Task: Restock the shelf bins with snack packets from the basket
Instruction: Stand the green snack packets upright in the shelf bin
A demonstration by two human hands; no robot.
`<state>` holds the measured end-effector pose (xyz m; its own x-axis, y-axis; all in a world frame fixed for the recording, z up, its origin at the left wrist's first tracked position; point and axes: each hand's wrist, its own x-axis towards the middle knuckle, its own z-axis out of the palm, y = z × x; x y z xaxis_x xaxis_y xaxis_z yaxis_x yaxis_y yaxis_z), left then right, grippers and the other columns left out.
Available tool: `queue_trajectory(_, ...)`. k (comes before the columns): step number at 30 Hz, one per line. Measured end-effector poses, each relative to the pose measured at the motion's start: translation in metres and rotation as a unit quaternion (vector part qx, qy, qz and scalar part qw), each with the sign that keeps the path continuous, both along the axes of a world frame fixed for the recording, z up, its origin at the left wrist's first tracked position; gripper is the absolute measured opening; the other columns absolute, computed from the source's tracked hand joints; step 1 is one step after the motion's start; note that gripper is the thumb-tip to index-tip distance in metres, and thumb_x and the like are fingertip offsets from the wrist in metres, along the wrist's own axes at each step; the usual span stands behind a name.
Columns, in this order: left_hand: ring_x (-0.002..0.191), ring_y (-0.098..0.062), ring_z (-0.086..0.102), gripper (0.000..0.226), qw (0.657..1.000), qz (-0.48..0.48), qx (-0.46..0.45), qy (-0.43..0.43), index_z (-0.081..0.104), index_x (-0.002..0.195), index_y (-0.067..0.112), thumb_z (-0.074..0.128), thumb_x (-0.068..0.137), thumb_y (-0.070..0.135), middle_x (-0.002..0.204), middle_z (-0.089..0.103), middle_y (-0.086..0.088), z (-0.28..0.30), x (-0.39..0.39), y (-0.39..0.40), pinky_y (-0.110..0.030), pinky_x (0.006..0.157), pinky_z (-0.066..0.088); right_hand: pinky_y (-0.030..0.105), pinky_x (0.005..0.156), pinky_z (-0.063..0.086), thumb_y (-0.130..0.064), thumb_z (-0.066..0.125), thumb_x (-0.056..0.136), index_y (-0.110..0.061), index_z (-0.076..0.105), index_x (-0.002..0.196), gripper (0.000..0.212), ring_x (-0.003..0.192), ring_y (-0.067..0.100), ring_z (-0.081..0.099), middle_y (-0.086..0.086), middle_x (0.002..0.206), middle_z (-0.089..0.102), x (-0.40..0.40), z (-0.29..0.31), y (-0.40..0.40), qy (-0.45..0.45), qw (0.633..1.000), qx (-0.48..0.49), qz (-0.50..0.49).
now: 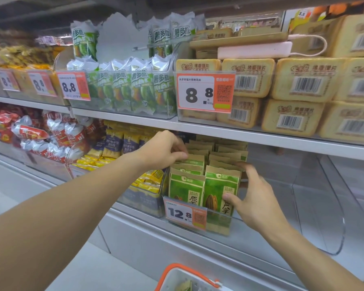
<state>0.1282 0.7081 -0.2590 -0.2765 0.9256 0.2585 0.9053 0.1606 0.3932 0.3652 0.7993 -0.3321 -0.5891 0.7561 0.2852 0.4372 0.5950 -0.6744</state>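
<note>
A white plastic basket with an orange rim [189, 278] sits nearest, at the bottom edge. On the lower shelf, the right hand [254, 198] rests spread, thumb touching the front green-and-brown paper snack packets [219, 190] in the clear plastic bin [235, 225]. Further in, the left hand [164, 152] pinches the tops of the packets behind.

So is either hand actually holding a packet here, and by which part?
Left hand pinches the top edge of a green seed packet in the bin. Right hand only touches the front packet.

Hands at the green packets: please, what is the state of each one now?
Left hand: fingers curled on the tops of the green packets, gripping them.
Right hand: open, fingers spread, thumb touching the front packet.
</note>
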Motion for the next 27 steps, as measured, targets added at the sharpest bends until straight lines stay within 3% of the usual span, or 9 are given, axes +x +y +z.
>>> queue_trajectory(3,0.091,-0.006,0.066,0.006,0.999,-0.017,-0.041,-0.02,0.071,0.087,0.025,0.068,0.092,0.027,0.092,0.073,0.006,0.0,0.003,-0.003,-0.02,0.077,0.049,0.025,0.092,0.036,-0.022,0.084,0.079,-0.031,0.04,0.139,0.075,0.126,0.019,0.05,-0.001,0.134,0.058,0.0,0.002,-0.002,-0.004,1.0,0.0,-0.004)
queue_trajectory(8,0.095,-0.021,0.066,0.008,0.994,0.001,-0.099,-0.048,0.064,0.092,0.019,0.059,0.097,0.024,0.096,0.072,-0.005,-0.001,0.011,-0.002,-0.041,0.089,0.054,0.03,0.095,0.041,-0.022,0.084,0.078,-0.031,0.041,0.136,0.073,0.124,0.02,0.051,-0.001,0.13,0.058,-0.001,0.005,-0.007,-0.005,1.0,0.003,-0.011)
queue_trajectory(12,0.097,-0.021,0.062,0.009,0.993,0.005,-0.079,-0.085,0.056,0.094,0.024,0.051,0.101,0.023,0.099,0.066,-0.001,-0.006,0.017,-0.009,-0.036,0.085,0.051,0.028,0.086,0.042,-0.024,0.081,0.08,-0.036,0.037,0.13,0.068,0.107,0.016,0.051,-0.003,0.126,0.054,-0.004,0.007,-0.016,-0.013,1.0,0.015,-0.007)
queue_trajectory(14,0.099,-0.017,0.058,0.014,0.995,-0.006,-0.068,-0.079,0.057,0.103,0.022,0.043,0.104,0.025,0.102,0.063,0.001,-0.009,0.023,-0.016,-0.033,0.084,0.047,0.028,0.085,0.041,-0.022,0.078,0.083,-0.036,0.033,0.132,0.068,0.099,0.015,0.048,-0.002,0.127,0.051,-0.005,0.006,-0.022,-0.019,1.0,0.02,-0.004)
queue_trajectory(17,0.104,-0.017,0.049,0.054,0.995,-0.023,-0.098,-0.005,0.06,0.115,0.015,0.028,0.1,0.056,0.106,0.06,-0.002,-0.012,0.033,-0.021,-0.038,0.091,0.038,0.032,0.093,0.044,-0.018,0.074,0.086,-0.025,0.023,0.142,0.076,0.115,0.023,0.055,0.002,0.137,0.048,-0.008,0.003,-0.026,-0.026,0.999,0.016,-0.014)
queue_trajectory(20,0.11,-0.017,0.04,0.104,0.973,-0.035,-0.19,0.124,0.055,0.132,0.024,0.017,0.067,0.095,0.113,0.053,0.002,-0.011,0.037,-0.02,-0.043,0.101,0.031,0.039,0.089,0.05,-0.018,0.075,0.084,-0.015,0.017,0.143,0.083,0.118,0.029,0.056,0.006,0.138,0.045,-0.012,0.001,-0.026,-0.063,0.997,-0.021,-0.028)
queue_trajectory(22,0.109,-0.017,0.036,0.112,0.959,-0.042,-0.229,0.163,0.054,0.132,0.025,0.026,0.055,0.102,0.111,0.047,0.003,-0.009,0.036,-0.018,-0.043,0.103,0.028,0.038,0.087,0.049,-0.022,0.078,0.082,-0.014,0.023,0.138,0.078,0.118,0.032,0.054,0.007,0.133,0.042,-0.015,0.004,-0.024,-0.111,0.992,-0.042,-0.038)
queue_trajectory(24,0.116,-0.02,0.038,0.107,0.95,-0.038,-0.255,0.174,0.046,0.138,0.021,0.049,0.059,0.094,0.119,0.049,0.001,-0.006,0.038,-0.014,-0.044,0.108,0.028,0.037,0.086,0.046,-0.025,0.08,0.081,-0.012,0.027,0.136,0.078,0.118,0.034,0.054,0.008,0.131,0.041,-0.016,0.008,-0.02,-0.14,0.987,-0.07,-0.048)
queue_trajectory(27,0.12,-0.021,0.049,0.107,0.959,-0.027,-0.265,0.093,0.039,0.141,0.021,0.075,0.058,0.077,0.132,0.054,0.002,-0.004,0.034,-0.004,-0.041,0.105,0.041,0.036,0.084,0.048,-0.025,0.084,0.078,-0.009,0.029,0.135,0.081,0.114,0.033,0.058,0.01,0.126,0.052,-0.016,0.012,-0.015,-0.151,0.982,-0.1,-0.047)
